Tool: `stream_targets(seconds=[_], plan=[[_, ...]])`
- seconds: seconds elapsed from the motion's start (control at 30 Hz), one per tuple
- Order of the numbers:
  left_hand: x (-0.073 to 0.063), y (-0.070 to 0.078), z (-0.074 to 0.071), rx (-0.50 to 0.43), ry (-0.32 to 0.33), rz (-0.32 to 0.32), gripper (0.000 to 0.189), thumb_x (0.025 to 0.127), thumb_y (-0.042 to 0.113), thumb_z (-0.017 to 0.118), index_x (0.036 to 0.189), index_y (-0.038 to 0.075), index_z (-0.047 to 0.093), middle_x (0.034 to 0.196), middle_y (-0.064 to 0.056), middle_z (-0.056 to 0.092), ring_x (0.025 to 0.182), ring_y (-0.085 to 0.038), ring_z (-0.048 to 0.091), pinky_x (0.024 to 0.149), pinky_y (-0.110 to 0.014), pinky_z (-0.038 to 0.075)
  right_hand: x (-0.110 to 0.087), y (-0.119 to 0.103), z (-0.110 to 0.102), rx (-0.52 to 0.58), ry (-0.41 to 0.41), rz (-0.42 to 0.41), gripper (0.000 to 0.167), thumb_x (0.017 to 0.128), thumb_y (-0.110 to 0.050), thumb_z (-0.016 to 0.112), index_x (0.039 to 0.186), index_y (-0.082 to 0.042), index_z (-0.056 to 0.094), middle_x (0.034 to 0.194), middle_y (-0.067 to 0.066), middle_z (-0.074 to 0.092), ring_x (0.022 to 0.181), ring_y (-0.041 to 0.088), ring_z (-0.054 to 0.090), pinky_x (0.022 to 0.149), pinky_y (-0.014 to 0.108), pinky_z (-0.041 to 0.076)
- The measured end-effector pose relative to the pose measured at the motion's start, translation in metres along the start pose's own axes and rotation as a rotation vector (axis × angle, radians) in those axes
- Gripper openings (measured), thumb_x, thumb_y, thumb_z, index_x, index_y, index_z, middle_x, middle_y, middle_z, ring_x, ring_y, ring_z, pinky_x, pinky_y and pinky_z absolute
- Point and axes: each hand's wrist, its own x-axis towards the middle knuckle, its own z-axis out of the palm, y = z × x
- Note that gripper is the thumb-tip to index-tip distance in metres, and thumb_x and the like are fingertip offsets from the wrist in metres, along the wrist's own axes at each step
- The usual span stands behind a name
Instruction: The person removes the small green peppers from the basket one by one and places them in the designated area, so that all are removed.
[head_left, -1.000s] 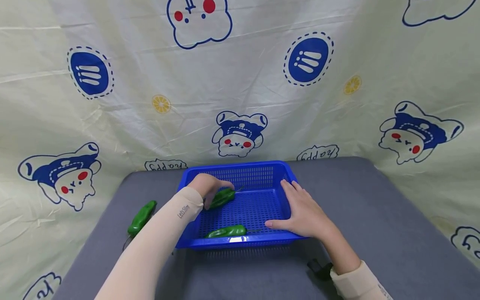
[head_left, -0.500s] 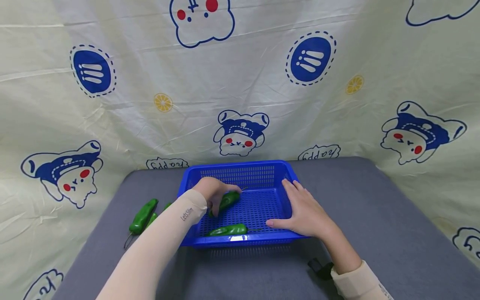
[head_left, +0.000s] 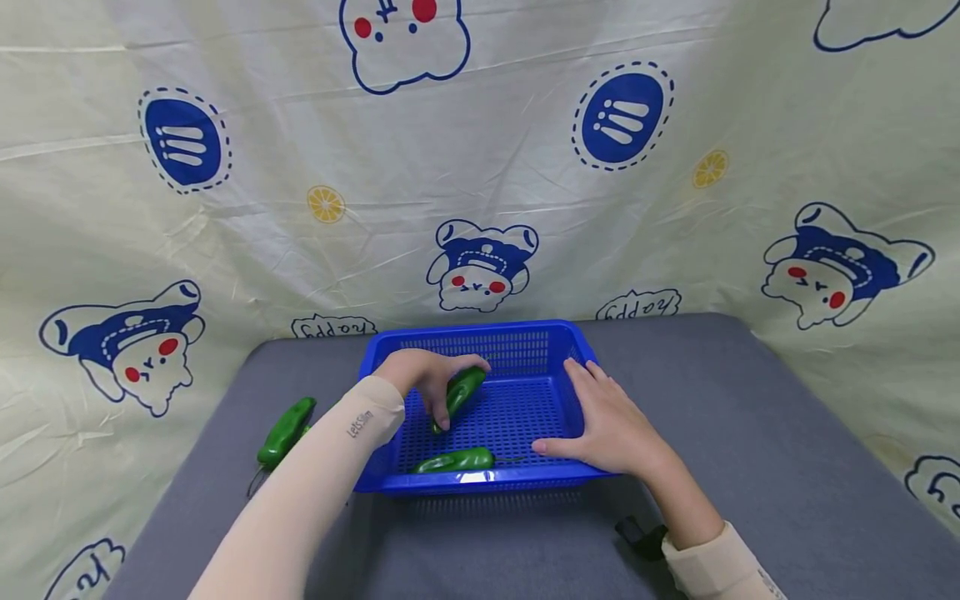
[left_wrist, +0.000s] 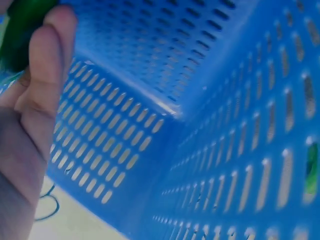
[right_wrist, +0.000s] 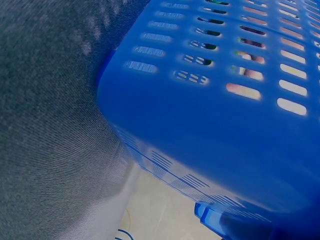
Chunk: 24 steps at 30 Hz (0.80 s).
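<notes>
My left hand [head_left: 429, 373] is inside a blue plastic basket [head_left: 495, 479], gripping a long green chili pepper [head_left: 467, 387] between thumb and fingers. That pepper stands at a slant above the basket floor in the head view. The left wrist view shows the held green pepper [left_wrist: 20, 37] at the top left edge, cut off by the frame. A second green pepper [head_left: 453, 461] lies along the near wall inside the basket. My right hand [head_left: 611, 429] rests on the basket's right rim, fingers extended and thumb spread inward. In the right wrist view the basket's perforated wall [right_wrist: 200, 130] fills much of the picture, without the hand.
Left of the basket, a green pepper [head_left: 285, 433] lies on the grey table [head_left: 712, 417], and another is partly hidden behind the left forearm. A black wrist device [head_left: 640, 537] sits below the right wrist. A printed pale curtain [head_left: 525, 192] hangs behind the table.
My left hand has turned the held pepper from a flatter lie to a steeper slant and shifted it slightly right. The right hand stays on the rim.
</notes>
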Motion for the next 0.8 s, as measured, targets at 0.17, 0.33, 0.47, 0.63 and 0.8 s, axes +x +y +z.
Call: stream_targets(seconds=[0.17, 0.33, 0.47, 0.63, 0.8], plan=[[-0.016, 0.000, -0.010, -0.042, 0.076, 0.113, 0.104, 0.077, 0.009, 0.085, 0.151, 0.044, 0.022, 0.146, -0.010, 0.034, 0.122, -0.030, 0.050, 0.089, -0.036, 0.057, 0.000, -0.001, 0.000, 0.001, 0.003, -0.003, 0.132, 0.065, -0.087, 0.064, 0.158, -0.007, 0.018, 0.164, 0.018, 0.021, 0.151, 0.045, 0.014, 0.112, 0.072, 0.020], [-0.039, -0.010, -0.023, -0.077, 0.142, 0.200, 0.107, 0.076, 0.013, 0.087, 0.152, 0.045, 0.019, 0.147, -0.012, 0.038, 0.132, -0.034, 0.045, 0.093, -0.041, 0.054, -0.002, -0.002, 0.000, 0.001, 0.008, 0.002, 0.130, 0.066, -0.083, 0.067, 0.158, -0.007, 0.018, 0.164, 0.019, 0.021, 0.151, 0.045, 0.015, 0.111, 0.073, 0.022], [-0.066, -0.024, -0.034, -0.166, 0.199, 0.242, 0.107, 0.077, 0.012, 0.086, 0.151, 0.046, 0.017, 0.147, -0.017, 0.040, 0.122, -0.034, 0.055, 0.089, -0.042, 0.056, -0.002, -0.002, 0.000, -0.001, 0.018, -0.001, 0.126, 0.068, -0.078, 0.070, 0.158, -0.006, 0.019, 0.164, 0.019, 0.021, 0.151, 0.046, 0.015, 0.109, 0.074, 0.023], [-0.104, -0.052, -0.042, -0.332, 0.289, 0.312, 0.109, 0.078, 0.007, 0.084, 0.151, 0.044, 0.012, 0.136, -0.025, 0.050, 0.099, -0.031, 0.068, 0.083, -0.041, 0.058, -0.002, -0.001, 0.000, -0.003, 0.021, -0.012, 0.129, 0.067, -0.083, 0.067, 0.158, -0.005, 0.019, 0.163, 0.020, 0.022, 0.150, 0.046, 0.016, 0.110, 0.074, 0.023], [-0.136, -0.091, -0.041, -0.430, 0.373, 0.365, 0.111, 0.079, 0.006, 0.082, 0.155, 0.039, 0.007, 0.125, -0.028, 0.057, 0.081, -0.024, 0.066, 0.077, -0.038, 0.057, -0.002, -0.001, 0.000, -0.001, 0.016, -0.022, 0.130, 0.066, -0.086, 0.064, 0.158, -0.005, 0.018, 0.163, 0.020, 0.021, 0.150, 0.047, 0.016, 0.110, 0.074, 0.023]])
